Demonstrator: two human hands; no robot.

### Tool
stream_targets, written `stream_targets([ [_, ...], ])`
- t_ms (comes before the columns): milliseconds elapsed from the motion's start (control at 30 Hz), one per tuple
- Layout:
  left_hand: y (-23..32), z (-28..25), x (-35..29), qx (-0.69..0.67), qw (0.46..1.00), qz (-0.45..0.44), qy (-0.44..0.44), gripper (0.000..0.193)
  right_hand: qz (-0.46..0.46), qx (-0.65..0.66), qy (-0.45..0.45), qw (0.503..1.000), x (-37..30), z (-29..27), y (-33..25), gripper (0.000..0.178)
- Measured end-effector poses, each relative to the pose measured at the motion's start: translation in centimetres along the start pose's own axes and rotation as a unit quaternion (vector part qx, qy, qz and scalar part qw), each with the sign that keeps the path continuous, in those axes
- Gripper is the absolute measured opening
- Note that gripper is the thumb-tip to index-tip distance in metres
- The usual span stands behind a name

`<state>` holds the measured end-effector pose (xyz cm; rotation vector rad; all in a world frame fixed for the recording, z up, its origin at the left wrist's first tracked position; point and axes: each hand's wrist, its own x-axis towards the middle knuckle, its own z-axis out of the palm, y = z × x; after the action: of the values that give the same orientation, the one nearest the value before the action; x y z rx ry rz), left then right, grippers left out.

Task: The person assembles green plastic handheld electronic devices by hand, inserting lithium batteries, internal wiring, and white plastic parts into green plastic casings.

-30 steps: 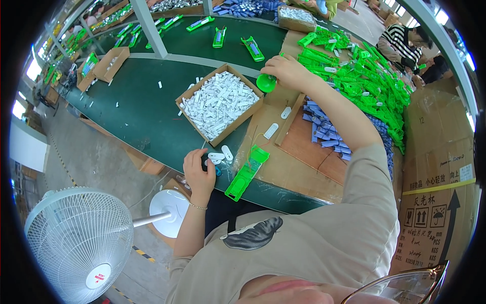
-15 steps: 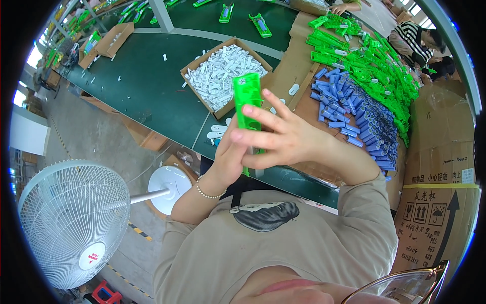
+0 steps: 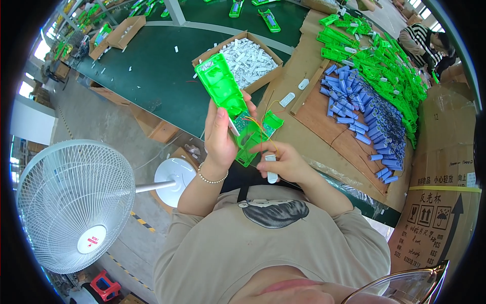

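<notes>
My left hand (image 3: 220,142) is closed round a long bright green plastic housing (image 3: 221,83), held tilted above the table edge with its hollow inside facing up. A small green circuit board (image 3: 244,123) sits in its middle, with thin red and yellow wires (image 3: 259,123) running out. Beside it, a short green piece (image 3: 274,121) hangs near the wires. Just to the right and lower, my right hand (image 3: 287,163) pinches a small white oblong plastic part (image 3: 271,169) between thumb and fingers. The wires pass close to that hand; where they end is hidden.
Behind the housing stands a cardboard box (image 3: 267,77) of small white parts. Blue cylindrical cells (image 3: 372,119) with black wires lie on a brown board at right, beside piled green housings (image 3: 374,61). A white fan (image 3: 76,202) stands at left, cartons (image 3: 439,202) at right.
The green housing has turned from its narrow face to show its open inside. My right hand has dropped away from the left one and now pinches a white part. The view has shifted slightly.
</notes>
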<state>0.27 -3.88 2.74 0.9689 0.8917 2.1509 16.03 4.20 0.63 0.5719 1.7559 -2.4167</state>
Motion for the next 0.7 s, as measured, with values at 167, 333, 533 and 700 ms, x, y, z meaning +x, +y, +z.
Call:
stream_targets([
  [167, 0.4, -1.3, -0.5, 0.221, 0.971, 0.091, 0.008, 0.044, -0.095, -0.059, 0.091, 0.990, -3.3, -0.5, -1.5, 0.043],
  [333, 0.6, -1.3, -1.2, 0.315, 0.948, 0.044, -0.035, 0.050, -0.169, -0.177, 0.031, 0.969, -6.1, -2.9, -4.2, 0.037],
  [533, -0.5, -1.8, -2.3, 0.247, 0.966, -0.044, -0.065, 0.048, -0.188, -0.065, -0.022, 0.980, -7.1, -4.9, -4.9, 0.038],
  [700, -1.9, -0.9, -3.2, 0.085, 0.981, -0.154, -0.083, 0.050, -0.253, 0.043, -0.033, 0.966, -4.8, -3.7, -2.6, 0.038],
])
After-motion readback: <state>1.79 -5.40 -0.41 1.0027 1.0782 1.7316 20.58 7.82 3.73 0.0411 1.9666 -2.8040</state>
